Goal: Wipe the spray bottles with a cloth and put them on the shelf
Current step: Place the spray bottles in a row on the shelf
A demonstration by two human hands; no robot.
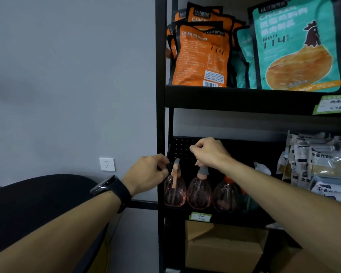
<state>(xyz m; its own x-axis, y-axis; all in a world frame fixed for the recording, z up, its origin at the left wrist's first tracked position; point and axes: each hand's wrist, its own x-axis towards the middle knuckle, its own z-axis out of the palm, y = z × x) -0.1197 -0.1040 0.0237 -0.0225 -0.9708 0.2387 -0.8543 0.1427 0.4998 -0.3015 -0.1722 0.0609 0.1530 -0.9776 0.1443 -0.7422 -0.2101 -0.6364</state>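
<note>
Standing in a row on a black shelf point(215, 218), three pink spray bottles: right hand point(209, 152) grips the middle bottle point(199, 191) by its top; left hand point(146, 175), fingers curled, touches the left bottle point(174, 191).

Clear glossy pink plastic spray bottles point(198, 191), matt black metal shelf point(234, 99), brown cardboard box point(224, 247)

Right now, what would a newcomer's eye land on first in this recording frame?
Probably the big teal chicken-breast pouch and the orange pouches on the black metal shelf's upper tier. Below, three pink translucent spray bottles stand in a row; the right hand grips the middle bottle's top, and the left hand, wearing a black wristwatch, is at the leftmost one.
</note>
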